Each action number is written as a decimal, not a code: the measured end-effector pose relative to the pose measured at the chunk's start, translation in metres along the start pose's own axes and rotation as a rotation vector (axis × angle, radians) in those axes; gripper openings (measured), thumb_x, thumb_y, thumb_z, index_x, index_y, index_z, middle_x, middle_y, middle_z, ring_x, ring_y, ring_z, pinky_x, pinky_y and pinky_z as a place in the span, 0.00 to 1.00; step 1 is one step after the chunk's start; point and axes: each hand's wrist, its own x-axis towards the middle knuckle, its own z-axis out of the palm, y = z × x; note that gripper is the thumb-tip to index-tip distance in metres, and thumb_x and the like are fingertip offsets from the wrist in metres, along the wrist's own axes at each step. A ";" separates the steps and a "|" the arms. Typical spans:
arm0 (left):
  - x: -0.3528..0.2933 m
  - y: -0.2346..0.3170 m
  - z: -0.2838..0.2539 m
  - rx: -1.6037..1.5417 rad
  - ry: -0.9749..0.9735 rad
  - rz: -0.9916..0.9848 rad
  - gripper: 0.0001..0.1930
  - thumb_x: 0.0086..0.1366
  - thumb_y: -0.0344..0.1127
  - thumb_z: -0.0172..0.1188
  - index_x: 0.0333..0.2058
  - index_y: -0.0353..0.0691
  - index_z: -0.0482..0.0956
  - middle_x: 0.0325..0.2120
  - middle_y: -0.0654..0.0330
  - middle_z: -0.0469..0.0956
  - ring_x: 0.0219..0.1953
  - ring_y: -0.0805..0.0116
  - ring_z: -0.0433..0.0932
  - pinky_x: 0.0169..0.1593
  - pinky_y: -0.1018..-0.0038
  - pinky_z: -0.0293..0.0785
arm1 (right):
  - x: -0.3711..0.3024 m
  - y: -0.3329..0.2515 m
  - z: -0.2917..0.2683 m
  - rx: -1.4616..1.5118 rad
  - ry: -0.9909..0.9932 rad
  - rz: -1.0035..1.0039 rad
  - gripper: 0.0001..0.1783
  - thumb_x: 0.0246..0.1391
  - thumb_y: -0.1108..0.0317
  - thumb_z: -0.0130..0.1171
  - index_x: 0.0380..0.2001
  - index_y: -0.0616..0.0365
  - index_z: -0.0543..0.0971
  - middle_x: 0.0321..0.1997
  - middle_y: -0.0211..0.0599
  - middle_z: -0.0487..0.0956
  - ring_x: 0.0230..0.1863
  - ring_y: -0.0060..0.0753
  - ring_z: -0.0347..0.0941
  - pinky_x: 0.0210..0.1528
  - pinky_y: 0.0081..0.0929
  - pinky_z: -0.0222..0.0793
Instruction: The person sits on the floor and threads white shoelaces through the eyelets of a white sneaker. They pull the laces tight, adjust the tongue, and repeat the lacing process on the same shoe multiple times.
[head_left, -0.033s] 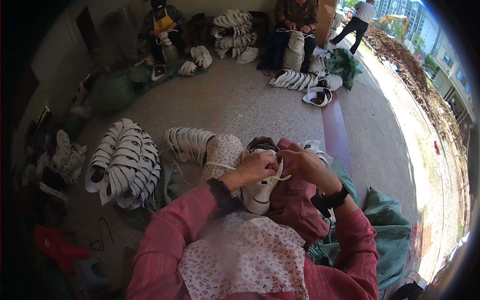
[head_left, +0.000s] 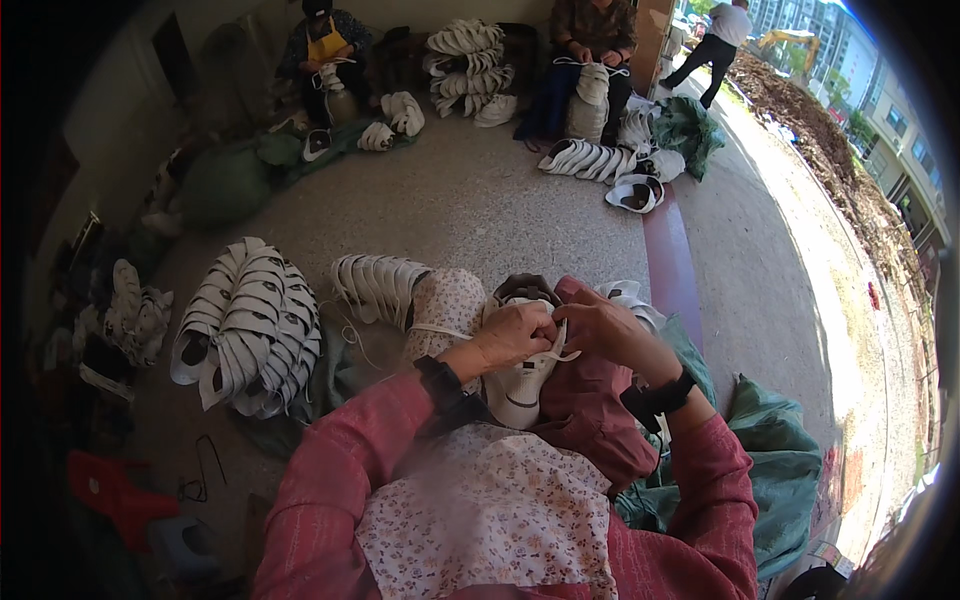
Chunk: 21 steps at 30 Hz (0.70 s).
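Observation:
A white shoe upper (head_left: 517,385) with a dark collar rests between my knees, its toe toward me. My left hand (head_left: 515,334) lies over its lacing area, fingers closed in a pinch. From the other side my right hand (head_left: 612,334) meets it, thumb and forefinger closed on a white shoelace (head_left: 546,357). A loose lace end sticks out below the right fingers. What exactly the left fingertips grip is partly hidden by the hand, but the lace runs into them. A flowered apron (head_left: 490,510) covers my lap.
Nested white shoe uppers (head_left: 250,325) stand in a large pile at left, with another row (head_left: 375,285) beside my left knee. Green sacks (head_left: 770,470) lie at right. Two seated people handle uppers at the back. A red stool (head_left: 115,490) is lower left.

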 end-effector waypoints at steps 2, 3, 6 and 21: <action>0.002 0.004 0.000 0.012 -0.001 0.007 0.06 0.55 0.34 0.65 0.32 0.41 0.83 0.30 0.59 0.76 0.35 0.60 0.78 0.41 0.66 0.74 | 0.006 0.005 -0.002 0.011 -0.071 -0.104 0.19 0.43 0.68 0.71 0.41 0.54 0.79 0.41 0.37 0.76 0.44 0.43 0.76 0.42 0.37 0.72; 0.001 0.004 0.000 0.018 0.001 0.005 0.06 0.55 0.34 0.65 0.32 0.42 0.83 0.31 0.59 0.76 0.35 0.59 0.78 0.41 0.66 0.74 | 0.008 0.005 -0.002 0.016 -0.092 -0.084 0.19 0.42 0.69 0.71 0.40 0.54 0.79 0.39 0.36 0.76 0.42 0.44 0.76 0.41 0.37 0.72; 0.000 0.003 0.001 0.031 0.014 0.009 0.05 0.56 0.35 0.65 0.30 0.43 0.83 0.30 0.60 0.76 0.35 0.58 0.79 0.41 0.66 0.74 | 0.012 0.006 -0.001 0.043 -0.123 -0.058 0.17 0.41 0.68 0.71 0.37 0.53 0.80 0.36 0.35 0.75 0.38 0.44 0.76 0.39 0.38 0.72; -0.102 -0.070 -0.303 1.239 0.750 -0.230 0.03 0.57 0.28 0.59 0.29 0.41 0.74 0.31 0.57 0.73 0.35 0.51 0.75 0.37 0.60 0.69 | 0.018 0.008 0.000 0.120 -0.132 -0.137 0.09 0.50 0.68 0.63 0.37 0.54 0.81 0.36 0.36 0.74 0.38 0.43 0.76 0.40 0.37 0.72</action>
